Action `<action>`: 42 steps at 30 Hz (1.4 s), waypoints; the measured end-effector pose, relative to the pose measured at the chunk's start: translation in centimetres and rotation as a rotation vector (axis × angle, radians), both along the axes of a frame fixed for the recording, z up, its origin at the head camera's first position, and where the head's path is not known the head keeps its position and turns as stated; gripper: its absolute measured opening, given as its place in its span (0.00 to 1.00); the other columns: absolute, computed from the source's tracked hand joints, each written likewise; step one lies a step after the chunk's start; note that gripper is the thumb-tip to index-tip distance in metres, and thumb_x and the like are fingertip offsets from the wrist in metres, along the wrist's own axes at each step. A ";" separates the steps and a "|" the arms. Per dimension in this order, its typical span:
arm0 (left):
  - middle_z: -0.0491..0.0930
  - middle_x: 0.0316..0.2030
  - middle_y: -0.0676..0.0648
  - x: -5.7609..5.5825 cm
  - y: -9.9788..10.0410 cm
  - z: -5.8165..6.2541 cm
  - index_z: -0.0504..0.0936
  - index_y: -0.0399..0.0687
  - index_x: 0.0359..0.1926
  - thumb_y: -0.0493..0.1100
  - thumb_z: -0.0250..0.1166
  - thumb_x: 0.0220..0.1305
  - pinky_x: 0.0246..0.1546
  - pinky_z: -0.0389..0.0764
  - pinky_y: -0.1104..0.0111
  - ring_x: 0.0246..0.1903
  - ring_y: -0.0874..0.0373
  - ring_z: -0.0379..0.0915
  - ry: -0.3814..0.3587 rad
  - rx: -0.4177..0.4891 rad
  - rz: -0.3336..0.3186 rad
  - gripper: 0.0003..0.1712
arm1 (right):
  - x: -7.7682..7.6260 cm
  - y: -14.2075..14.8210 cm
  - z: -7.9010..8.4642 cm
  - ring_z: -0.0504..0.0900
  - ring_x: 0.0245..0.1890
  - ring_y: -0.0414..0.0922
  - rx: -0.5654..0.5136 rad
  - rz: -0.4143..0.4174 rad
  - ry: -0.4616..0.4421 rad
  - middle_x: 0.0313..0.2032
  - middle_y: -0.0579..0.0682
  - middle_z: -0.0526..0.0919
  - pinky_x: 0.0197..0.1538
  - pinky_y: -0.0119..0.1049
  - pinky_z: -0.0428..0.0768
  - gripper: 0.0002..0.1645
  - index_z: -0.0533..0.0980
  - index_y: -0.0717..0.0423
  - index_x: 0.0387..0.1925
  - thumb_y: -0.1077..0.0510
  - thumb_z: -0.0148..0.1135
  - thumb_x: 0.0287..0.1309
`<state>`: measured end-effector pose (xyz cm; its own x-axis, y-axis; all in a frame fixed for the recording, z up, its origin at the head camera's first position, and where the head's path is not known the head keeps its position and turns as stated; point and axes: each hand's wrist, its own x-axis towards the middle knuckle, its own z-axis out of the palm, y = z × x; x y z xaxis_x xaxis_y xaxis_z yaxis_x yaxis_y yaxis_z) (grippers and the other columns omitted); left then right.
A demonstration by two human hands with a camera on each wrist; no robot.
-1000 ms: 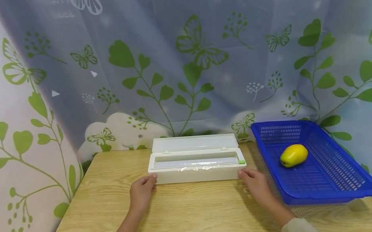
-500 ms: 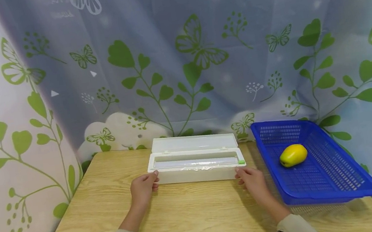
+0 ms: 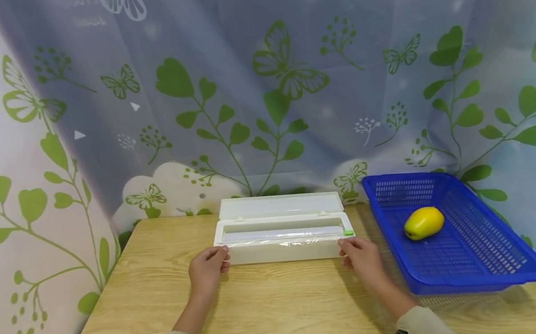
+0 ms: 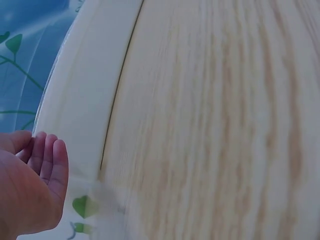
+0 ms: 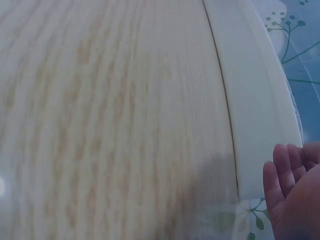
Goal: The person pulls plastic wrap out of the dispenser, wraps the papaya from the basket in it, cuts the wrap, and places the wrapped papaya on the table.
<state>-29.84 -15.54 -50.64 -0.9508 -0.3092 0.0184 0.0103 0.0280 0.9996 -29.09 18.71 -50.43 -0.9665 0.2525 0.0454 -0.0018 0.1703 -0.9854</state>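
A long white cling film dispenser [image 3: 281, 253] stands at the back of the table with its lid [image 3: 279, 206] tipped back. Inside lies a roll of cling film [image 3: 283, 233], its clear shiny end drawn over the front edge. At the front left corner, my left hand [image 3: 207, 271] pinches the film's edge between thumb and index finger. My right hand [image 3: 363, 259] does the same near the front right corner, below a small green slider [image 3: 348, 233]. Both wrist views show the other fingers loosely bent beside the dispenser's front wall [image 4: 95, 85].
A blue plastic basket [image 3: 409, 278] stands to the right, with a yellow mango-like fruit [image 3: 424, 223] in it. The wooden table [image 3: 290, 314] ends at a patterned curtain [image 3: 248, 106] behind the dispenser.
My left hand has shifted slightly right and up along the dispenser's front, and my right hand slightly left. The dispenser, basket and fruit have stayed put.
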 end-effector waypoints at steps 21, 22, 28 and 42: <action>0.85 0.27 0.50 -1.1 0.1 0.7 0.84 0.29 0.45 0.38 0.66 0.68 0.27 0.84 0.72 0.21 0.63 0.78 0.038 0.079 0.014 0.13 | -0.8 -0.2 1.5 0.77 0.17 0.38 -0.042 -0.073 0.051 0.25 0.48 0.83 0.29 0.30 0.82 0.16 0.84 0.68 0.43 0.57 0.65 0.66; 0.85 0.27 0.50 -1.2 0.1 0.8 0.84 0.30 0.45 0.38 0.66 0.68 0.27 0.84 0.72 0.21 0.63 0.78 0.036 0.076 0.012 0.13 | -1.0 -0.2 1.6 0.77 0.17 0.38 -0.050 -0.074 0.047 0.25 0.47 0.82 0.29 0.30 0.81 0.16 0.84 0.69 0.43 0.57 0.65 0.66; 0.85 0.28 0.52 -1.7 -0.1 1.8 0.86 0.33 0.45 0.41 0.66 0.68 0.24 0.78 0.76 0.21 0.64 0.73 0.010 0.041 0.013 0.14 | -1.7 -0.4 2.6 0.76 0.16 0.37 -0.061 -0.095 0.037 0.22 0.42 0.82 0.26 0.29 0.79 0.16 0.83 0.69 0.44 0.58 0.65 0.65; 0.84 0.25 0.56 -2.8 0.0 3.5 0.86 0.33 0.45 0.40 0.68 0.66 0.24 0.76 0.77 0.21 0.64 0.71 0.008 0.098 0.012 0.13 | -2.2 -0.3 4.4 0.76 0.17 0.37 0.009 -0.108 0.055 0.23 0.42 0.83 0.28 0.29 0.78 0.16 0.84 0.67 0.43 0.55 0.65 0.65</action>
<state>-32.60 -15.52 -47.16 -0.9469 -0.3214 -0.0052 0.0182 -0.0697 0.9974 -31.29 18.41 -46.08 -0.9297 0.3543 0.1004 -0.0372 0.1809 -0.9828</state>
